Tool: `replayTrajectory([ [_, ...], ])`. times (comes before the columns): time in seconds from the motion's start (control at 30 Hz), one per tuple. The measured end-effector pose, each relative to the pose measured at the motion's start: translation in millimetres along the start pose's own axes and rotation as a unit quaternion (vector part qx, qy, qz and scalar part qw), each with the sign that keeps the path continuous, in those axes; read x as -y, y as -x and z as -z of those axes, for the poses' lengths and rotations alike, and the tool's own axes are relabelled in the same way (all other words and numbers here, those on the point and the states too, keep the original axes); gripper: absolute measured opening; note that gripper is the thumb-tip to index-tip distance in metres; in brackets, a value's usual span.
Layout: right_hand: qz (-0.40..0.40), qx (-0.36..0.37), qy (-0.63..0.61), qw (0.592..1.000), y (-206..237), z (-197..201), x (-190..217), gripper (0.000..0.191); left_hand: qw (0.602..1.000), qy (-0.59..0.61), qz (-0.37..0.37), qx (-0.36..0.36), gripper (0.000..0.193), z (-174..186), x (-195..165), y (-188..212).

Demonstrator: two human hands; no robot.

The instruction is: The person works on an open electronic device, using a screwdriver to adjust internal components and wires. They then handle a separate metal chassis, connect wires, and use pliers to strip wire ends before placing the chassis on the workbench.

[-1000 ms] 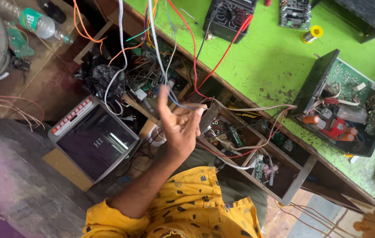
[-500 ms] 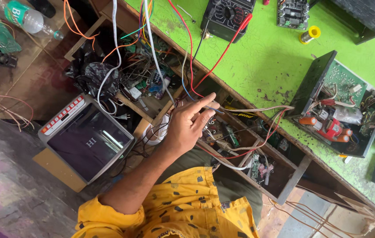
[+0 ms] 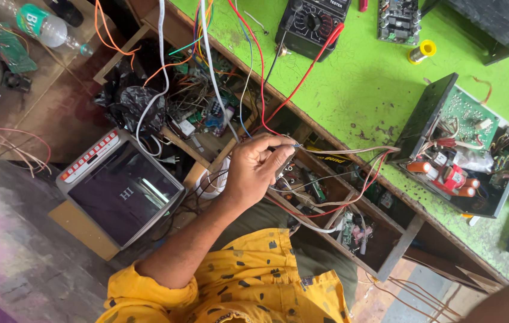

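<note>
Green table runs across the upper right, scuffed and stained, with an open shelf under its near edge stuffed with boards and loose wiring. One hand shows clearly — the left hand, reaching out from a yellow patterned sleeve toward that shelf. Its grip is closed to a pinch: thumb and forefinger tips pressed together on a thin wire (bluish where it leaves the fingers), the other fingers curled loosely beneath. The wire sits just in front of the shelf edge, among pale and red leads that run rightward to an open black case on the table, its circuit board and orange cylinders exposed.

Right hand: only a blurred dark-toned edge at the lower right corner, which may be an arm; the grip is out of sight.

At the table's far edge lies a black multimeter with a red lead trailing down toward the shelf. A yellow solder roll stands near it. Left of the hand, on the floor, sits a grey box with a dark screen — a black bag above it and a plastic bottle further up.
</note>
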State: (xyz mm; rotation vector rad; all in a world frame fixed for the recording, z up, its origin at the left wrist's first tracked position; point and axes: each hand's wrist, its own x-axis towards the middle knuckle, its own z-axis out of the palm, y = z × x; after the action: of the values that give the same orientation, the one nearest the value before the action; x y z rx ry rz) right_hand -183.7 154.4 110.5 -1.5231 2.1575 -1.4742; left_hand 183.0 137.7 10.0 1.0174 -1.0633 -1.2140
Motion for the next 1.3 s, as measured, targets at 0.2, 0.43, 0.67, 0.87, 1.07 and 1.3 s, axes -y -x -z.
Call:
replayTrajectory([
  [0.2,-0.063,0.426,0.024,0.902,85.0,-90.7,104.6,0.032,0.994,0.089,0.058,0.033,0.015,-10.8,-6.7,4.2],
  [0.43,0.136,0.358,-0.103,0.918,125.1,-132.1,73.5,0.051,0.994,0.096,0.044,0.024,0.014,-11.1,-4.7,8.1],
  [0.67,0.129,0.363,-0.107,0.917,116.0,-127.1,99.6,0.050,0.996,0.076,0.046,0.033,0.012,-16.1,-0.7,8.1],
  [0.87,0.055,0.426,-0.088,0.899,114.5,-126.6,87.6,0.044,0.999,-0.010,0.025,0.034,0.012,-11.3,-14.3,5.6],
  [1.07,0.031,0.451,-0.111,0.885,118.2,-132.4,82.0,0.007,0.996,-0.079,0.004,0.034,0.011,-9.8,-24.4,6.0],
  [1.3,-0.009,0.444,-0.177,0.878,136.3,-141.8,78.4,0.012,0.997,-0.074,-0.010,0.032,0.010,-3.7,-24.2,5.5],
])
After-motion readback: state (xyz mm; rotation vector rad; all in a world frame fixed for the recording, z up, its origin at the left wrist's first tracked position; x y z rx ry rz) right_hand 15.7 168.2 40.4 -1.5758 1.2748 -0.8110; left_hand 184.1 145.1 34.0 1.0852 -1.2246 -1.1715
